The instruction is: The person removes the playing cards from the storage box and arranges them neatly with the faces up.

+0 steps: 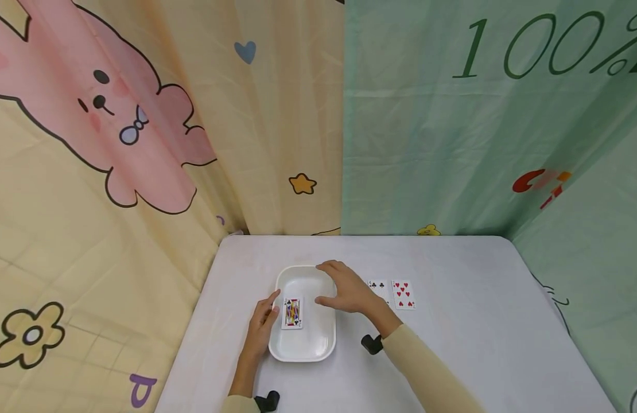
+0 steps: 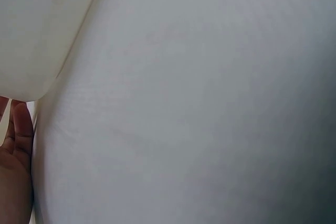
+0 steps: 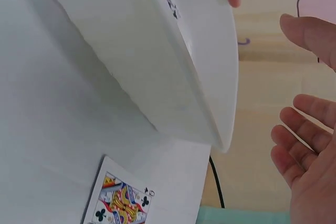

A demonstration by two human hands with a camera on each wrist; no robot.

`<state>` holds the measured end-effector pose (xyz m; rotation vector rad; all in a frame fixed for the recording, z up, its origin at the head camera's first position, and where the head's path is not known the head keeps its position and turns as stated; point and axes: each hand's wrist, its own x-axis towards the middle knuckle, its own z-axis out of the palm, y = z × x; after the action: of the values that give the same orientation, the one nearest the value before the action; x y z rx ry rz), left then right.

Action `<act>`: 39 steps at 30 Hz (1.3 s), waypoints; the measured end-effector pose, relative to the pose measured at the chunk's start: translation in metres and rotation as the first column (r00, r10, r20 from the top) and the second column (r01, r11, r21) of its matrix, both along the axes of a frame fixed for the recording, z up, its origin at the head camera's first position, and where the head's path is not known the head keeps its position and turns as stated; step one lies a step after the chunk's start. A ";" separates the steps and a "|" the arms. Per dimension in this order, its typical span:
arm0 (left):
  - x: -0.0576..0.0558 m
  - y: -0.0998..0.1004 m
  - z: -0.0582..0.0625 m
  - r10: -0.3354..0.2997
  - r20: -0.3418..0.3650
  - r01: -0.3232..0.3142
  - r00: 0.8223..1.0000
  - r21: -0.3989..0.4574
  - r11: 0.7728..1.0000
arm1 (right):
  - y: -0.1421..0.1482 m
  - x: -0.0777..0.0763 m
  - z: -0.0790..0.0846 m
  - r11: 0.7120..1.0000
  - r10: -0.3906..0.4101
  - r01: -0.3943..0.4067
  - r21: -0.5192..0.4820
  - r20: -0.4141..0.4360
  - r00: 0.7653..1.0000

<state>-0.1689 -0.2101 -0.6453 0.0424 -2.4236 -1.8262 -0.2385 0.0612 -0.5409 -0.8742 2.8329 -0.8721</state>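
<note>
A white tray [image 1: 318,338] lies on the table, with a clubs face card [image 1: 292,313] in its left half. Beside the tray's left wall is my left hand [image 1: 259,330], its index finger and thumb tips touching the rim, fingers loosely extended. Over the tray's right side hovers my right hand [image 1: 349,288], thumb and fingers spread apart with nothing between them. In the right wrist view, that right hand [image 3: 312,140] stands clear of the tray wall [image 3: 131,35]. A queen of clubs [image 3: 122,200] lies on the table near the tray.
Right of the tray, a clubs card [image 1: 379,288] is partly covered by my right forearm and hand. Next to it lies a seven of hearts [image 1: 403,295]. Printed curtains [image 1: 292,115] hang behind and beside the white table [image 1: 478,321].
</note>
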 end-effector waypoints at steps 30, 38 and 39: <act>0.009 0.007 0.030 -0.020 -0.016 0.020 1.000 0.018 1.000 | -0.075 0.011 -0.051 0.940 0.092 -0.089 0.329 0.007 0.996; 0.002 0.001 0.005 -0.018 0.007 0.018 1.000 0.013 1.000 | -0.081 0.013 -0.057 0.910 0.089 -0.088 0.405 0.016 0.996; 0.000 0.001 0.000 -0.015 0.000 0.015 1.000 0.005 1.000 | -0.081 0.014 -0.059 0.906 0.092 -0.088 0.415 0.012 0.996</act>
<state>-0.1688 -0.2095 -0.6450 0.0249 -2.4254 -1.8385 -0.2247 -0.0202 -0.5995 -0.9312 2.7922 -0.2325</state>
